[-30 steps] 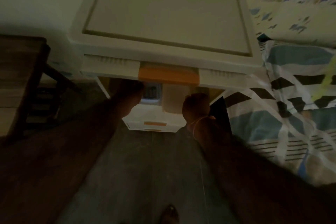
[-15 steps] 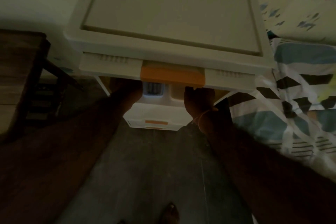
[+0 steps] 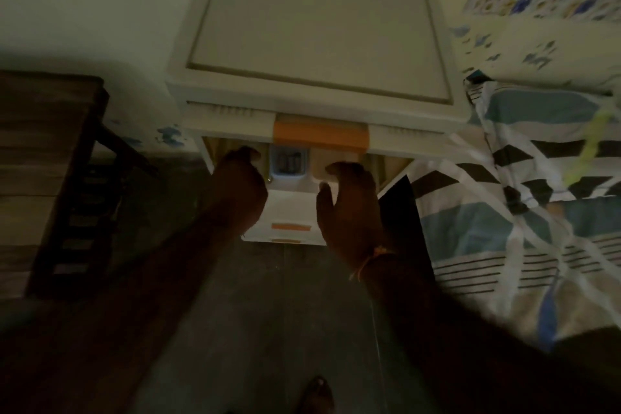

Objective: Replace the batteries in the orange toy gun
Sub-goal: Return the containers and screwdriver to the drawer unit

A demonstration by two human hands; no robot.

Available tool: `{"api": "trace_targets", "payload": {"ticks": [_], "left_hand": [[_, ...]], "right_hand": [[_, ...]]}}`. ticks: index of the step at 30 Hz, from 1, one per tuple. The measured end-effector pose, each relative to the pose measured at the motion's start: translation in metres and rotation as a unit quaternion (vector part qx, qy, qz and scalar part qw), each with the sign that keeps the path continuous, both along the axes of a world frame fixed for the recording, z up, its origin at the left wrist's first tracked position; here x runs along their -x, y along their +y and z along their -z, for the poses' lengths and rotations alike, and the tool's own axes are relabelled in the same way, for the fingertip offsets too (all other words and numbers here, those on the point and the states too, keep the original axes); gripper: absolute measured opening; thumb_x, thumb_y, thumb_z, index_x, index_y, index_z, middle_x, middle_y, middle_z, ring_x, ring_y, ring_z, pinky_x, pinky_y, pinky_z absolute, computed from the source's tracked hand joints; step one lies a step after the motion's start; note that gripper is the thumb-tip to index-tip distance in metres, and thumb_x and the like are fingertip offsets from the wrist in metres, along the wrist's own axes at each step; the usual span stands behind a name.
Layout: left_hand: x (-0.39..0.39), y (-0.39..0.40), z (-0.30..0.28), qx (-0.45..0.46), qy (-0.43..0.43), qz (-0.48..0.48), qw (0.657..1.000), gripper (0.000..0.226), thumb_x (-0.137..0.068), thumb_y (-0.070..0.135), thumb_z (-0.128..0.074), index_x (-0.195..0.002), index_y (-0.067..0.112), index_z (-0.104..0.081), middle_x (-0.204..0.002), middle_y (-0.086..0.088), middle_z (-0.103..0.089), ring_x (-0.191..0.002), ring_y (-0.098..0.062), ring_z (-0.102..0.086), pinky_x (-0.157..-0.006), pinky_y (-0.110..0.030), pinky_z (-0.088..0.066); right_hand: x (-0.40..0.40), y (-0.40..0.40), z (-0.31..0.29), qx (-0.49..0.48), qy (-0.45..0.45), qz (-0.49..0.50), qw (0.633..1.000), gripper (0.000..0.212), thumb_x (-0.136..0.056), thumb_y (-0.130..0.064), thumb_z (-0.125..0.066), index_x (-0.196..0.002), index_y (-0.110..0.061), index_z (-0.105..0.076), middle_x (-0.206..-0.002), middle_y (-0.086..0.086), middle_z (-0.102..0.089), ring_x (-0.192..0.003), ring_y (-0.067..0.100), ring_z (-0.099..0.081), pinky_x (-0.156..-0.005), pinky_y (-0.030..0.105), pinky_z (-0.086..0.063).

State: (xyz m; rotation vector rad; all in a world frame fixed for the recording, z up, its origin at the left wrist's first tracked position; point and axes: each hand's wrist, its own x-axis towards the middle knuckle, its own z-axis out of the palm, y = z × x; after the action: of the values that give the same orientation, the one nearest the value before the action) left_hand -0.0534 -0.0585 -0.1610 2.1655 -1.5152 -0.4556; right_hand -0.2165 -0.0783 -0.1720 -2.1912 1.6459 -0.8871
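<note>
The toy gun does not show in this dim view. What shows is a white drawer unit (image 3: 319,27) with an orange handle (image 3: 321,136) on its top drawer, which stands slightly out. Just under the handle sits a small pale-blue pack (image 3: 288,161) with dark cells in it — batteries, it seems, though the blur hides detail. The left hand (image 3: 240,178) is curled into a loose fist beside the pack; whether it grips anything cannot be told. The right hand (image 3: 349,202) is spread — fingers apart, flat against the lower drawer front (image 3: 290,208), holding nothing. A striped sheet (image 3: 521,212) lies to the right.
</note>
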Motion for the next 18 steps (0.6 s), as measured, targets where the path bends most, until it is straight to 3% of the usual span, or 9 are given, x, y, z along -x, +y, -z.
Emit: {"api": "trace_targets", "payload": {"ticks": [4,6,7,10,13,15,18], "left_hand": [[0.017,0.038,-0.05,0.203,-0.112,0.067,0.97,0.022,-0.089,0.015,-0.05,-0.102,0.006,-0.065,-0.099,-0.015,-0.065,-0.092,-0.031,-0.06,-0.083,-0.036,-0.045],[0.019,0.037,-0.076,0.276,-0.154,0.106,0.943,0.028,-0.089,0.018,-0.047,-0.106,0.003,-0.064,-0.104,-0.017,-0.064,-0.096,-0.034,-0.056,-0.087,-0.038,-0.039],[0.019,0.033,-0.091,0.289,-0.171,0.109,0.936,0.032,-0.088,0.018,-0.046,-0.11,0.003,-0.064,-0.108,-0.017,-0.063,-0.1,-0.035,-0.054,-0.089,-0.041,-0.038],[0.017,0.021,-0.11,0.188,-0.212,0.139,0.949,0.034,-0.081,0.017,-0.048,-0.108,0.006,-0.065,-0.107,-0.015,-0.066,-0.099,-0.037,-0.055,-0.086,-0.046,-0.043],[0.016,0.022,-0.108,0.093,-0.198,0.169,0.961,0.045,-0.076,0.025,-0.04,-0.11,0.009,-0.065,-0.111,-0.014,-0.065,-0.106,-0.037,-0.057,-0.092,-0.049,-0.043],[0.017,0.023,-0.106,0.052,-0.206,0.187,0.959,0.051,-0.073,0.03,-0.038,-0.114,0.012,-0.063,-0.116,-0.012,-0.064,-0.112,-0.036,-0.054,-0.095,-0.05,-0.04],[0.019,0.019,-0.113,0.032,-0.257,0.188,0.947,0.036,-0.074,0.03,-0.06,-0.106,0.015,-0.066,-0.107,-0.01,-0.067,-0.106,-0.035,-0.056,-0.091,-0.049,-0.041]], "right_hand": [[0.002,0.035,-0.056,0.132,0.009,-0.093,0.987,0.02,-0.081,-0.005,-0.06,-0.1,-0.004,-0.064,-0.098,0.013,-0.063,-0.094,0.027,-0.057,-0.08,0.035,-0.05],[-0.003,0.031,-0.084,0.198,0.007,-0.08,0.977,0.027,-0.079,-0.004,-0.059,-0.106,-0.004,-0.061,-0.104,0.014,-0.062,-0.096,0.025,-0.055,-0.081,0.03,-0.046],[-0.006,0.028,-0.095,0.181,0.02,-0.074,0.98,0.031,-0.082,-0.009,-0.053,-0.113,-0.006,-0.059,-0.11,0.014,-0.061,-0.1,0.025,-0.055,-0.083,0.031,-0.046],[-0.008,0.018,-0.109,0.049,0.114,-0.07,0.99,0.051,-0.084,-0.026,-0.028,-0.125,-0.009,-0.053,-0.122,0.011,-0.056,-0.109,0.026,-0.053,-0.091,0.039,-0.047],[-0.01,0.014,-0.103,-0.027,0.165,-0.055,0.984,0.05,-0.081,-0.024,-0.032,-0.125,-0.008,-0.051,-0.125,0.013,-0.053,-0.11,0.031,-0.053,-0.091,0.043,-0.047],[-0.014,0.015,-0.099,-0.021,0.213,-0.074,0.974,0.052,-0.082,-0.028,-0.035,-0.128,-0.011,-0.05,-0.13,0.011,-0.051,-0.117,0.029,-0.049,-0.096,0.04,-0.043],[-0.022,0.016,-0.113,-0.022,0.157,-0.072,0.985,0.041,-0.082,-0.02,-0.058,-0.122,-0.009,-0.054,-0.126,0.014,-0.053,-0.112,0.031,-0.051,-0.091,0.042,-0.048]]}}
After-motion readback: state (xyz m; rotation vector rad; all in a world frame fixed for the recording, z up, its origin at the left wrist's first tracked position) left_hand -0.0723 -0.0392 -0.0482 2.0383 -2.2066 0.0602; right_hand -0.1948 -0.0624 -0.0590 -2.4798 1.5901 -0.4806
